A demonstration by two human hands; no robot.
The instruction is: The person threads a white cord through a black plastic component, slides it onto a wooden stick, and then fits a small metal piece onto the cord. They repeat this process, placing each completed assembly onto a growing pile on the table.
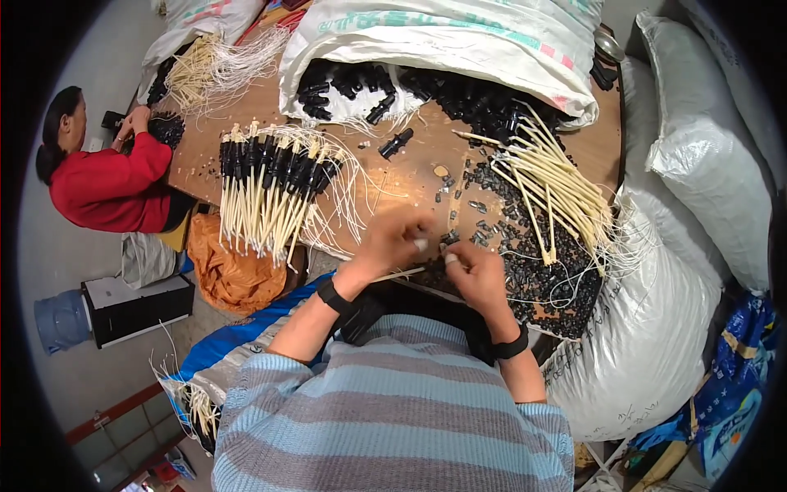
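Note:
My left hand [397, 239] is raised at the table's near edge, its fingers curled and partly smeared by motion. A thin cream tube [398, 275] shows just below it; whether the hand holds it is unclear. To its right, my right hand [479, 277] has thumb and forefinger pinched together over small black pieces [525, 283] strewn on the table. What sits in the pinch is too small to make out. Beyond my left hand lies a row of cream tubes [261, 215] with black sockets [283, 156] and white wires at their far ends. A loose black socket [396, 143] lies farther off.
Cream tubes with white wires [566, 193] lie in a pile at right. A white woven sack [443, 41] spills black sockets at the back. Stuffed white sacks [639, 328] crowd the right side. A person in red [115, 180] works at the table's far left.

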